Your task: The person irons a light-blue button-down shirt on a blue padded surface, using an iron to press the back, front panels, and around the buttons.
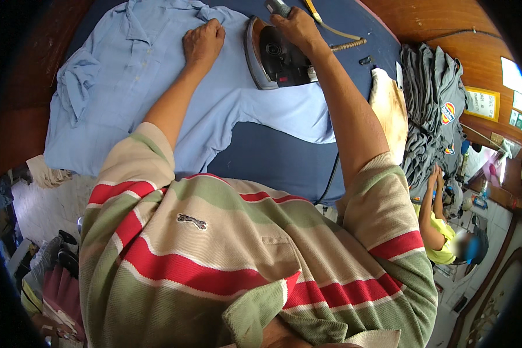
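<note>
A light blue buttoned shirt [127, 110] lies spread over the dark blue padded surface [272, 156]. One sleeve is folded up at the left, and the other stretches right, past the iron. On the shirt's upper part rests my left hand [205, 43], closed, its curled fingers gripping at the cloth; the fingertips are hidden. My right hand [298, 29] is wrapped around the handle of a clothes iron [272, 55]. The iron sits at the shirt's right part, its soleplate edge facing left, with the sleeve cloth just below it.
Beside the iron runs a coiled hose [349, 44]. Right of the surface are a scorched cream cloth [387, 110] and a stack of dark grey garments [426, 104]. Another person in a yellow top [442, 240] is beyond, at lower right. Clothes [58, 290] lie piled at lower left.
</note>
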`<state>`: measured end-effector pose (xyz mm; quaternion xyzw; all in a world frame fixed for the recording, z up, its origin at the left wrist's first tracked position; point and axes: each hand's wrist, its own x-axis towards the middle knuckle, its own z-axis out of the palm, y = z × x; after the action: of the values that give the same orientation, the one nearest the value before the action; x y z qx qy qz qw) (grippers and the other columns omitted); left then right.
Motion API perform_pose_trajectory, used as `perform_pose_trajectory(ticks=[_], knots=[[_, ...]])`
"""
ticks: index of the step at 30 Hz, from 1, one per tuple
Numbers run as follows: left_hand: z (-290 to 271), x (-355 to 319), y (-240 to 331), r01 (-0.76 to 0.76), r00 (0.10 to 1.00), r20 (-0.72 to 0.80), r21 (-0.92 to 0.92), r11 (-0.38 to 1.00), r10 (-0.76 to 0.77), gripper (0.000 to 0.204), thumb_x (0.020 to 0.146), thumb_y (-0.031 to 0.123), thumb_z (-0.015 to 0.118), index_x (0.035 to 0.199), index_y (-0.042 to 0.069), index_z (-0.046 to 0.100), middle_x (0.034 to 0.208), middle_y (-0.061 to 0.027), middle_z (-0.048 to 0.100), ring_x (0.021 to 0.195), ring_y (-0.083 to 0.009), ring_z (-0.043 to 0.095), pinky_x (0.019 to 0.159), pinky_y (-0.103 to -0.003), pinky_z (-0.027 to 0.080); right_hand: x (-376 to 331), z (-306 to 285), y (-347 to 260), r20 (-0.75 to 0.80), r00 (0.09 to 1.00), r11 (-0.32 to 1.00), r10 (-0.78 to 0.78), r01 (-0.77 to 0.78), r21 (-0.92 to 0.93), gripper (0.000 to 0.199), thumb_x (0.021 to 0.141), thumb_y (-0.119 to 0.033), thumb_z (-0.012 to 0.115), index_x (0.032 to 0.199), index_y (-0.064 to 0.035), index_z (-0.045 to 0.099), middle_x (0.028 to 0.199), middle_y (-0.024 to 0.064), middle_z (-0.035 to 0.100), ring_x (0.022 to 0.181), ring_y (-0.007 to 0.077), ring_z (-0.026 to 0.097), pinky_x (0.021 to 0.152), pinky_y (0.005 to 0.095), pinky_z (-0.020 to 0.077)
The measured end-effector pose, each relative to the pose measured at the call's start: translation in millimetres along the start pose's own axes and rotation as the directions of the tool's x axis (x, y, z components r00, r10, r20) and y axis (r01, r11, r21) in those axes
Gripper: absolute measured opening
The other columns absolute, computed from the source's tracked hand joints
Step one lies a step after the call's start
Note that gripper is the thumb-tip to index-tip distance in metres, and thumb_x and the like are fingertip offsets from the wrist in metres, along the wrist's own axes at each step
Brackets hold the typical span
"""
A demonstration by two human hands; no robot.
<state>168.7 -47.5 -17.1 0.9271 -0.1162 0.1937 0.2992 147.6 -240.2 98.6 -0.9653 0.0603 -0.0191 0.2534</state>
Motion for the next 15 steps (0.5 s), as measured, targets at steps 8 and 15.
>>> perform_pose_trajectory(ticks=[8, 15], knots=[[2, -1, -1, 0.014, 1.000, -0.025, 0.029, 0.999, -0.014, 0.018, 0.082, 0.022, 0.054, 0.071, 0.008, 0.056, 0.066, -0.0095, 0.064, 0.064, -0.0284, 0.062, 0.067, -0.040, 0.044, -54, -15, -4, 0.193, 0.978, 0.996, -0.080, 0.071, 0.057, 0.050, 0.078, -0.040, 0.058, 0.096, 0.0068, 0.056, 0.082, 0.0229, 0.061, 0.076, 0.0302, 0.063, 0.071, 0.0376, 0.0476], [5, -1, -3, 0.036, 0.999, 0.000, -0.007, 0.999, -0.036, 0.018, 0.083, 0.024, 0.056, 0.074, 0.009, 0.056, 0.067, -0.0086, 0.063, 0.065, -0.0307, 0.060, 0.064, -0.041, 0.044, -58, -17, -15, 0.201, 0.976, 0.996, -0.086, 0.078, 0.049, 0.045, 0.077, -0.036, 0.062, 0.091, 0.0067, 0.055, 0.084, 0.0283, 0.061, 0.083, 0.0406, 0.061, 0.074, 0.0414, 0.0474]])
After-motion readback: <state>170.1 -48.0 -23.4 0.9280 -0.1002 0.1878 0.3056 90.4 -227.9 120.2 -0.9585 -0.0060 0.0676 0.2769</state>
